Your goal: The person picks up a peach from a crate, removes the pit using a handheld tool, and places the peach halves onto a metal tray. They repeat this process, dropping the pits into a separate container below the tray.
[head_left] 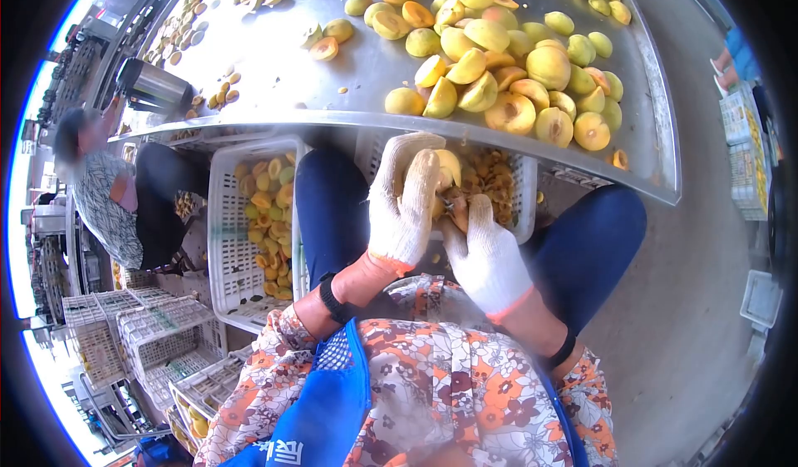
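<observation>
Holding a yellow fruit (447, 166) in the gloved left hand (405, 205), fingers curled closed around it, just below the front lip of the steel counter (274, 68) and above a white crate of pits and scraps (522, 192) set between the knees; pressing the gloved right hand (485, 251) up against the underside of that fruit, fingers bunched narrow, perhaps pinching a small tool or a pit, though too hidden to tell which.

Judging the step as splitting or pitting the fruit; best done by keeping the left grip firm but not crushing, seam turned toward the right fingers, thumb clear of whatever edge works there; best kept right over the scrap crate so loose bits drop in and not onto the blue trousers (332, 201); worth watching glove slip, since wet cotton on smooth skin likely slides.

Lying heaped on the counter, well apart from both hands: a pile of whole and halved fruit (515, 76); standing beside the left knee, a second white crate of cut halves (258, 217); sitting further off on that side, another person (112, 201) by stacked empty crates (141, 334).
</observation>
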Available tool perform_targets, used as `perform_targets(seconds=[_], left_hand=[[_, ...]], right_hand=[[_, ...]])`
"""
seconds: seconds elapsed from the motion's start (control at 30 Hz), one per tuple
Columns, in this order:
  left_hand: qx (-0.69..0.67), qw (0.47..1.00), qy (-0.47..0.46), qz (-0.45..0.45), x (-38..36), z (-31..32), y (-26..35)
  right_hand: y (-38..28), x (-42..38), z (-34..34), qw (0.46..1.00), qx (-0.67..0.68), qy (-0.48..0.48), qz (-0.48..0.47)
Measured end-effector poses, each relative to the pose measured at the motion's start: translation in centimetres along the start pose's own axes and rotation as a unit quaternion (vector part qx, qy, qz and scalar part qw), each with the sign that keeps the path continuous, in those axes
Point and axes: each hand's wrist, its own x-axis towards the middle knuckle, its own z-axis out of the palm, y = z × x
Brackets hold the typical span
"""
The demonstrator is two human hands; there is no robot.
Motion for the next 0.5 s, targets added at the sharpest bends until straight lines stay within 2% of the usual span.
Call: perform_targets(seconds=[0.07,0.17,0.27,0.33,0.37,0.47,0.5], left_hand=[[0.012,1.000,0.009,0.016,-0.2,0.1,0.2],[0.032,0.999,0.022,0.031,-0.4,0.4,0.5],[0.023,1.000,-0.010,0.016,0.0,-0.3,0.1],[0.008,0.998,-0.058,-0.027,0.7,-1.3,-0.2],[0.010,0.999,-0.045,-0.028,0.7,-1.4,-0.6],[0.046,0.999,-0.024,-0.015,0.7,-1.5,-2.0],[0.019,0.999,-0.020,-0.023,0.6,-1.3,-2.0]], right_hand=[[-0.1,0.0,0.1,1.000,-0.008,0.000,0.012],[0.1,0.0,-0.2,0.994,-0.083,0.019,-0.068],[0.1,-0.1,0.0,0.999,0.013,0.027,-0.036],[-0.9,0.3,-1.2,0.991,0.097,0.004,0.087],[-1.4,0.4,-1.7,0.979,0.138,-0.009,0.148],[-1.2,0.7,-2.2,0.983,0.124,-0.003,0.136],[-1.1,0.5,-1.9,0.986,0.118,0.006,0.117]])
